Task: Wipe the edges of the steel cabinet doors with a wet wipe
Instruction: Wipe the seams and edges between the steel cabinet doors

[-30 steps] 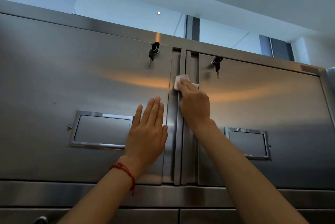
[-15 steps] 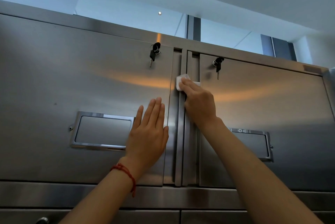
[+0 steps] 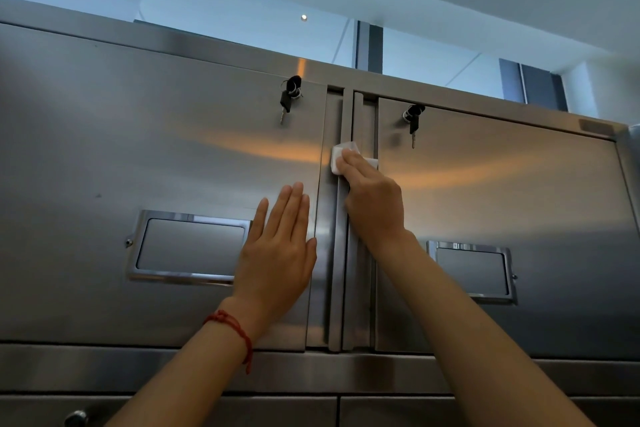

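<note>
Two steel cabinet doors fill the view: the left door (image 3: 156, 156) and the right door (image 3: 502, 191), meeting at vertical edge strips (image 3: 341, 253) in the middle. My right hand (image 3: 374, 198) presses a white wet wipe (image 3: 337, 158) against the upper part of those middle edges, fingers lying over the wipe. My left hand (image 3: 277, 253) rests flat on the left door beside its inner edge, fingers straight. A red string bracelet sits on my left wrist.
Keys hang in a lock at the top of each door: left keys (image 3: 289, 97), right keys (image 3: 412, 122). Each door has a framed label holder (image 3: 190, 246) (image 3: 472, 271). Lower cabinet doors (image 3: 381, 412) run along the bottom. Windows show above the cabinet.
My right hand with the wipe has stayed on the middle edges, shifting only slightly. My left hand has stayed flat on the left door. The view has drifted a little.
</note>
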`<state>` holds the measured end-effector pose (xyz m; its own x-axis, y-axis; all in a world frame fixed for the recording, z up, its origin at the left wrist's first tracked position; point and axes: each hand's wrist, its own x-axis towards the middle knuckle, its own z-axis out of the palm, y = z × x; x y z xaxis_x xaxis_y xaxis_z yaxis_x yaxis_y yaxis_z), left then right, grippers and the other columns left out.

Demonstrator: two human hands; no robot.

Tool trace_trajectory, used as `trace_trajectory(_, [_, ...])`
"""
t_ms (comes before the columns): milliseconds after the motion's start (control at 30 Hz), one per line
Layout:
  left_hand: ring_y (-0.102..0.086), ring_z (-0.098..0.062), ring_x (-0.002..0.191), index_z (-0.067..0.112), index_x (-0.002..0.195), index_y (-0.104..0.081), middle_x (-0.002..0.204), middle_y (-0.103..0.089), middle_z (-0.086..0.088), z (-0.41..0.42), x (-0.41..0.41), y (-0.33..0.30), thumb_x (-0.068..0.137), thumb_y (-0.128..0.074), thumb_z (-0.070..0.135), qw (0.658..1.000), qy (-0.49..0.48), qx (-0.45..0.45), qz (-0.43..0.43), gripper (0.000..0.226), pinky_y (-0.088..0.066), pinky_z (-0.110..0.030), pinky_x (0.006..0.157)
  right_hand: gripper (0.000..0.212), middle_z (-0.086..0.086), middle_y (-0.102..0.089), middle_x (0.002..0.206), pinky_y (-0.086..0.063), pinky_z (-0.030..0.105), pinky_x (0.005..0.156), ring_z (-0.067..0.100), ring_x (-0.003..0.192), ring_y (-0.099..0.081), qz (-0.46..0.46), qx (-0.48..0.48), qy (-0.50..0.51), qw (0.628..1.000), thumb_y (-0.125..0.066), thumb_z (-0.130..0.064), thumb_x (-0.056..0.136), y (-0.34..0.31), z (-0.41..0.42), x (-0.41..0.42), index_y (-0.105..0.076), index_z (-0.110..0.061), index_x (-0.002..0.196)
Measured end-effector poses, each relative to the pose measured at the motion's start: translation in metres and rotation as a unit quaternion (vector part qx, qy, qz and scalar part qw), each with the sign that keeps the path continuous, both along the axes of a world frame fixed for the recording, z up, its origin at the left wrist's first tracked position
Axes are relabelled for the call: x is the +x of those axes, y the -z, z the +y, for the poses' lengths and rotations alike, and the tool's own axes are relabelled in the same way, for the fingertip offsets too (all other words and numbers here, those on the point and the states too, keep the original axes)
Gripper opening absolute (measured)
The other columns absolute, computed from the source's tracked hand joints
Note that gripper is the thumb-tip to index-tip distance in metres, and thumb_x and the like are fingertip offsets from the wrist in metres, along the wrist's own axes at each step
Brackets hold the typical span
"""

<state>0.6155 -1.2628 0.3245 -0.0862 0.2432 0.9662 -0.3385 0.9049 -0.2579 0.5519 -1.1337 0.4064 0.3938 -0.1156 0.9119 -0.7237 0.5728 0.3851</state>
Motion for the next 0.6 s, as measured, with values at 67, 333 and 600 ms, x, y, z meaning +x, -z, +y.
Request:
trace_trajectory(67, [-0.032, -0.034, 0.135, -0.003, 0.137, -0.039, 0.145, -0.034, -0.021, 0.0, 0.0, 0.0, 0.094, -0.028, 0.032, 1.0, 0.001, 0.001, 0.0, 0.056, -0.031, -0.054, 0.107, 0.037, 0.026, -0.065, 0.107, -0.053, 0.046, 0.075, 0.037, 0.096, -0.065, 0.003, -0.002, -0.001, 1.0, -0.076, 0.011, 0.067, 0.005, 0.0, -0.002, -0.067, 0.008, 0.103])
trace_trajectory(333, [-0.032, -0.034, 0.134, -0.003, 0.136, -0.039, 0.144, -0.034, -0.022, 0.002, 0.001, -0.001, 0.094, -0.027, 0.032, 1.0, 0.001, 0.005, -0.002, 0.056, -0.033, -0.055, 0.105, 0.038, 0.025, -0.066, 0.106, -0.054, 0.046, 0.074, 0.036, 0.095, -0.065, 0.004, 0.019, 0.002, 1.0, -0.078, 0.01, 0.064, 0.01, 0.003, -0.003, -0.068, 0.008, 0.101])
trace_trajectory(600, [-0.031, -0.034, 0.135, -0.003, 0.136, -0.038, 0.145, -0.034, -0.022, 0.001, 0.001, 0.0, 0.094, -0.028, 0.032, 1.0, 0.002, 0.004, -0.003, 0.056, -0.031, -0.055, 0.106, 0.037, 0.026, -0.066, 0.105, -0.052, 0.042, 0.076, 0.036, 0.093, -0.066, 0.0, -0.001, 0.002, 1.0, -0.079, 0.008, 0.064, 0.018, 0.001, -0.002, -0.068, 0.008, 0.1])
